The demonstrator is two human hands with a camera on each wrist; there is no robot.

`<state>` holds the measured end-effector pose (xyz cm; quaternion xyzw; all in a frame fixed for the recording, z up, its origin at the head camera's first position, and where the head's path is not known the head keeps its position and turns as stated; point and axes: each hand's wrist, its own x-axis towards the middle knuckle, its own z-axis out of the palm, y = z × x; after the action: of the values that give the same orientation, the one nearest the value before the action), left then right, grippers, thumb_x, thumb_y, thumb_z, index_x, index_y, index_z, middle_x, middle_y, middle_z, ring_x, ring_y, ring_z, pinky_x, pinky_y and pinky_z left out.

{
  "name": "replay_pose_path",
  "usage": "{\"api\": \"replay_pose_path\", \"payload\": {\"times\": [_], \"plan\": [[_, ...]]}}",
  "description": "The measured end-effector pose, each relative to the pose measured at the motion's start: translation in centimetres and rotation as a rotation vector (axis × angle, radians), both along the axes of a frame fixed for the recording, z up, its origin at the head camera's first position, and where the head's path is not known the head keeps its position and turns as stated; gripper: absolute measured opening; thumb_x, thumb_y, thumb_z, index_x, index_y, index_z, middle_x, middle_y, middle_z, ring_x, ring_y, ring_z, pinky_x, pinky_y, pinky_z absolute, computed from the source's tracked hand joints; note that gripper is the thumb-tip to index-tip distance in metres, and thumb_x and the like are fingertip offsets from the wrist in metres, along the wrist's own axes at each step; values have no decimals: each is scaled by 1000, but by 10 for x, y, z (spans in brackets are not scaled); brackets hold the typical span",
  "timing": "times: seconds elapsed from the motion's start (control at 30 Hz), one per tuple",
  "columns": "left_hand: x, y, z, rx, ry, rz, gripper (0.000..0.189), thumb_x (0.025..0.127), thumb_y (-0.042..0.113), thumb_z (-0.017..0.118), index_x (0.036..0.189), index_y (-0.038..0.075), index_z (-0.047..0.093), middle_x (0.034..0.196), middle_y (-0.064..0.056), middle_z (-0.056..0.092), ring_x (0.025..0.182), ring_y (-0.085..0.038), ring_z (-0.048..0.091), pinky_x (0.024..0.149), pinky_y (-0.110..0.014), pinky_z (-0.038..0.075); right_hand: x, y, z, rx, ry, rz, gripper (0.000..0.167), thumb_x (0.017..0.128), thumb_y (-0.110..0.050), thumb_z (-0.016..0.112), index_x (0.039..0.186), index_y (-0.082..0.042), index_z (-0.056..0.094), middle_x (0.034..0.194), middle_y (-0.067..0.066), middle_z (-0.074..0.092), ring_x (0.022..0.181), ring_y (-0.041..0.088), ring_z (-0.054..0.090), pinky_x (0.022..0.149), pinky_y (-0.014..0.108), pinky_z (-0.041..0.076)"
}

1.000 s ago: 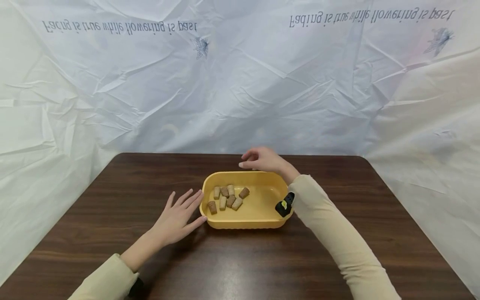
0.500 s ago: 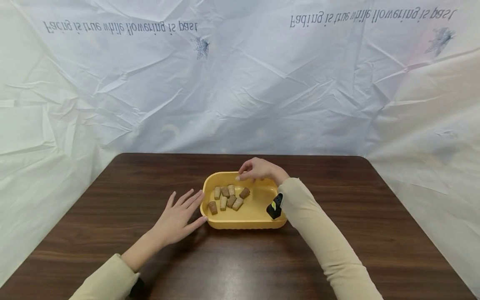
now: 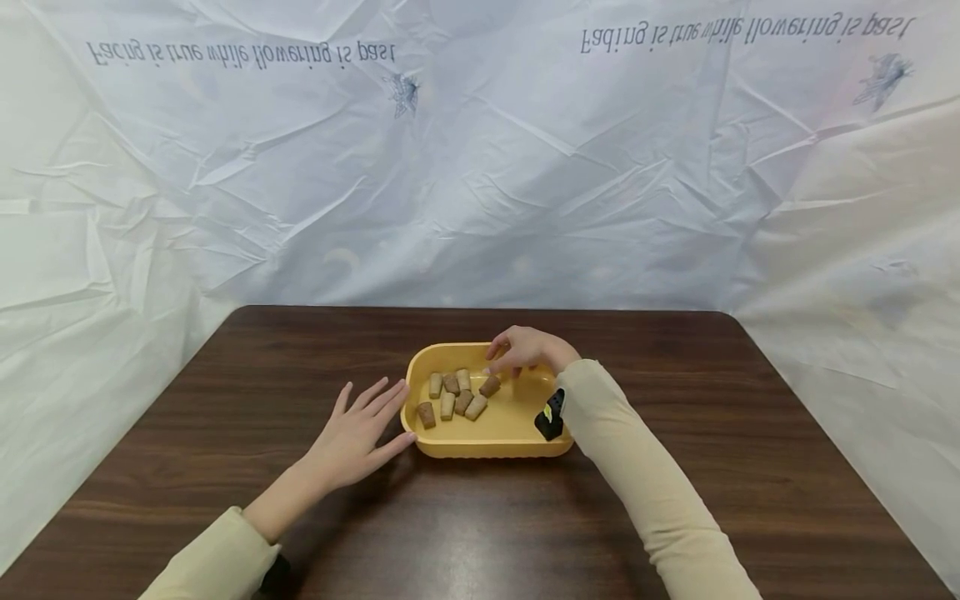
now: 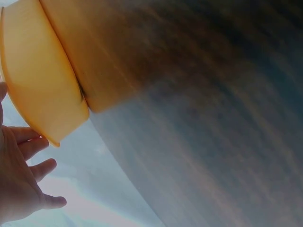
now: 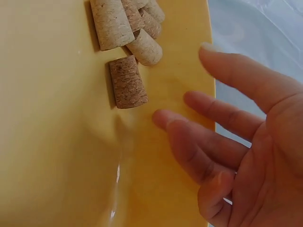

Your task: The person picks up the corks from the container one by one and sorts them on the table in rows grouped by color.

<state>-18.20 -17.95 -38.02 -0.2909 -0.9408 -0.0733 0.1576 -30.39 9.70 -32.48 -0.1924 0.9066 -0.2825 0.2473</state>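
Note:
Several tapered corks, some pale (image 3: 476, 407) and some darker brown, lie toward the left part of a yellow tub (image 3: 491, 450). My left hand (image 3: 352, 442) has its fingers spread and touches the tub's left rim. Over the back right part of the tub, my right hand (image 3: 525, 348) reaches down, thumb and fingers apart. In the right wrist view nothing is between those fingers, and a brown cork (image 5: 128, 82) lies just off the fingertips, not touched.
The tub stands on a dark wooden table (image 3: 465, 525). A pale, creased sheet (image 3: 480, 208) with printed words hangs behind it. A black device (image 3: 550, 417) sits on the right wrist, over the tub's right end.
My right hand has come down from behind the tub's back rim into the tub, close to the rightmost cork. The left hand and the corks stay where they were.

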Motion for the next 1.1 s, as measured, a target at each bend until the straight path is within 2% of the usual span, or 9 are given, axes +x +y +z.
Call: {"api": "replay_pose_path", "payload": {"times": [0.13,0.27,0.5,0.67,0.8,0.9,1.1], "plan": [[0,0,0,5,-4,-3,65,87,51,44,135,8,38,136,-7,36,126,-26,26,97,-57,9,2,-1,2,42,-32,-11,36,83,-25,62,116,-10,58,99,1,57,76,24,60,56,30,38],[0,0,0,4,-1,-3,65,87,51,44,135,8,38,136,-7,37,126,-26,26,97,-57,9,3,-4,0,56,-55,-20,35,83,-24,63,114,-9,59,92,2,60,78,25,60,60,32,40],[0,1,-1,5,-17,-5,66,87,52,43,135,9,37,137,-6,35,126,-26,25,97,-56,7,1,-9,-10,98,-64,-19,36,80,-25,66,112,-9,59,90,2,60,78,24,61,73,43,43],[0,1,0,7,-10,-4,66,87,53,43,135,8,38,136,-6,36,126,-26,26,97,-57,7,1,-10,-12,148,-60,-9,42,78,-29,67,114,-11,57,91,0,57,77,22,59,71,42,44],[-1,1,0,12,-7,-5,66,87,52,44,135,8,38,136,-7,36,126,-26,26,97,-56,7,0,-11,-13,177,-25,30,42,79,-30,66,116,-12,56,93,0,57,75,21,58,63,36,43],[-1,1,0,9,-9,-1,66,86,52,44,135,8,38,136,-7,37,126,-26,26,97,-56,7,-1,-11,-16,183,14,63,39,79,-29,66,114,-12,56,96,0,56,72,22,57,57,32,41],[0,0,0,-2,-10,6,66,86,53,43,135,8,39,136,-6,36,126,-26,26,97,-57,8,-2,-13,-24,168,69,102,36,80,-26,66,111,-11,57,95,1,54,67,20,56,54,31,43]]}}
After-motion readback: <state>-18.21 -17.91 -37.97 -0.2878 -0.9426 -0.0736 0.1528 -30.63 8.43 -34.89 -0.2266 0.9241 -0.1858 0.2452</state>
